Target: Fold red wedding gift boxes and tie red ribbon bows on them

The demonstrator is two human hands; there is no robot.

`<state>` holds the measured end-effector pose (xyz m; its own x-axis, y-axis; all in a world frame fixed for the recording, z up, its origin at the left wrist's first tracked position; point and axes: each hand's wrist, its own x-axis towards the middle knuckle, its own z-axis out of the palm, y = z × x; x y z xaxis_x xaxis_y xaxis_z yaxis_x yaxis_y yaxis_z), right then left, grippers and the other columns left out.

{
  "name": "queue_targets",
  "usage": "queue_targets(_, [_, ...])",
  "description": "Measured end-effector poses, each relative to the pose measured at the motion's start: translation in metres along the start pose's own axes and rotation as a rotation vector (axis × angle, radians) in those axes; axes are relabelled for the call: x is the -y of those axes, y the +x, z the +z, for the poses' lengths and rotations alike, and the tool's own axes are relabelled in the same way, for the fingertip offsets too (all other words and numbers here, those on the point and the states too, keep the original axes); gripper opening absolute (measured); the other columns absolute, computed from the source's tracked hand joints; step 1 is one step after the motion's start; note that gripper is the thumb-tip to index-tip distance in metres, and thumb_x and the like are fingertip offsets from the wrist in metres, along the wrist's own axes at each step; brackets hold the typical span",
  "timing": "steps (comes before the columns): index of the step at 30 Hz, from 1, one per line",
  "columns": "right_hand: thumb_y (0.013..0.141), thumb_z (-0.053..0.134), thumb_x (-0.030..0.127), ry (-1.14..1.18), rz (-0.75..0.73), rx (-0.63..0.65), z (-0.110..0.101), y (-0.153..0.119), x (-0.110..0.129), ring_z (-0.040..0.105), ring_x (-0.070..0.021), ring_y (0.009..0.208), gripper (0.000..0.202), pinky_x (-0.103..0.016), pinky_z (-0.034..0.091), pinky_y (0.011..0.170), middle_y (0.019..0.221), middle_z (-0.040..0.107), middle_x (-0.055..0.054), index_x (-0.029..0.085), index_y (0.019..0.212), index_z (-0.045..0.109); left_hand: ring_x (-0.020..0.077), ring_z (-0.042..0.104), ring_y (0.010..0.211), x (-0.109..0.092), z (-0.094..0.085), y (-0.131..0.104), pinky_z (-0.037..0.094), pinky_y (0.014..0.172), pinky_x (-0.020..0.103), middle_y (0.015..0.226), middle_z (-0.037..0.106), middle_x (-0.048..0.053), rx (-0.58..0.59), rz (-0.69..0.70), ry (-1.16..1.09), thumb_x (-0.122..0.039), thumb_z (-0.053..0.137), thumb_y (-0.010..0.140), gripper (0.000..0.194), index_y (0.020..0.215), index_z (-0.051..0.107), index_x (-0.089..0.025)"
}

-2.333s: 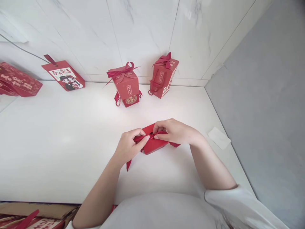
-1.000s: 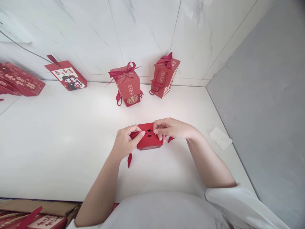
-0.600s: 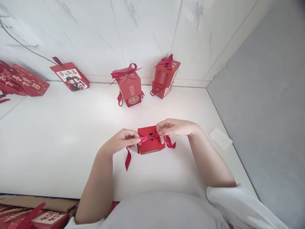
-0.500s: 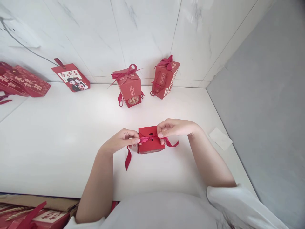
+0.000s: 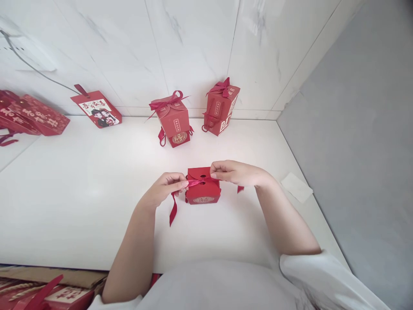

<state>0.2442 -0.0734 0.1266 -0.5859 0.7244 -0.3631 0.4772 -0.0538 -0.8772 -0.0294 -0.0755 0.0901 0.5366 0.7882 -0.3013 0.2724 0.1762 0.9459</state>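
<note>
A small red gift box (image 5: 204, 192) with a round gold pattern on its near face stands on the white table before me. Across its top runs a dark red ribbon (image 5: 196, 182), crossed or knotted over the dark holes in the lid. My left hand (image 5: 167, 187) pinches the ribbon at the box's left side, and one tail hangs down below it. On the right, my right hand (image 5: 230, 171) pinches the other ribbon end close to the lid. That end's tip shows under the hand; the rest is hidden.
Two bow-tied red boxes, one left (image 5: 174, 120) and one right (image 5: 222, 107), stand by the tiled wall. A picture tag box (image 5: 98, 110) and more red boxes (image 5: 41, 114) lie left. A white paper (image 5: 297, 187) lies right. Red packages (image 5: 67, 295) fill a carton lower left.
My right hand has shifted slightly, drawing its ribbon end so less of the tail shows. The box has tilted so more of its near face shows. My left hand keeps its pinch.
</note>
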Motion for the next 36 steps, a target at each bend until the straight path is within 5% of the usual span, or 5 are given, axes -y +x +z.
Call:
queue_targets(10, [0.086, 0.06, 0.041, 0.026, -0.077, 0.105, -0.011, 0.011, -0.015, 0.034, -0.0079, 0.058, 0.024, -0.023, 0.026, 0.053, 0.069, 0.049, 0.004, 0.018, 0.083, 0.064, 0.0122, 0.048, 0.07, -0.001, -0.001, 0.0, 0.041, 0.066, 0.024, 0.075, 0.054, 0.001, -0.031, 0.017, 0.175, -0.045, 0.06, 0.087, 0.031, 0.074, 0.062, -0.016])
queue_targets(16, [0.088, 0.059, 0.042, 0.083, -0.016, 0.232, -0.015, 0.011, -0.023, 0.031, -0.0071, 0.049, 0.025, -0.021, 0.024, 0.045, 0.056, 0.043, 0.006, 0.017, 0.084, 0.062, 0.0106, 0.048, 0.067, -0.003, -0.007, -0.005, 0.043, 0.064, 0.024, 0.079, 0.052, 0.001, 0.091, 0.073, 0.167, -0.042, 0.061, 0.087, 0.033, 0.067, 0.064, -0.015])
queue_targets(25, [0.088, 0.062, 0.037, 0.173, -0.044, 0.423, -0.011, 0.011, -0.019, 0.053, -0.0079, 0.051, 0.025, -0.02, 0.041, 0.051, 0.068, 0.07, -0.005, 0.012, 0.088, 0.067, 0.0119, 0.061, 0.065, 0.012, -0.003, 0.0, 0.054, 0.066, 0.03, 0.121, 0.064, 0.016, 0.352, 0.338, -0.1, -0.034, 0.07, 0.081, 0.02, 0.076, 0.078, -0.016])
queue_targets(30, [0.087, 0.066, 0.04, 0.155, -0.076, 0.521, -0.012, 0.008, -0.019, 0.061, -0.0091, 0.053, 0.031, -0.02, 0.047, 0.054, 0.078, 0.075, -0.009, 0.01, 0.092, 0.072, 0.0178, 0.066, 0.059, 0.016, 0.005, 0.007, 0.056, 0.059, 0.032, 0.096, 0.074, 0.015, 0.531, 0.353, -0.187, -0.041, 0.075, 0.075, 0.022, 0.07, 0.079, -0.02])
queue_targets(36, [0.081, 0.074, 0.034, 0.241, -0.279, 0.526, -0.013, 0.007, -0.024, 0.068, -0.0102, 0.06, 0.025, -0.017, 0.046, 0.047, 0.101, 0.073, -0.012, 0.013, 0.094, 0.076, 0.0183, 0.065, 0.051, 0.013, 0.007, 0.002, 0.054, 0.049, 0.03, 0.077, 0.072, 0.013, 0.352, 0.138, -0.202, -0.046, 0.078, 0.071, 0.029, 0.065, 0.077, -0.017])
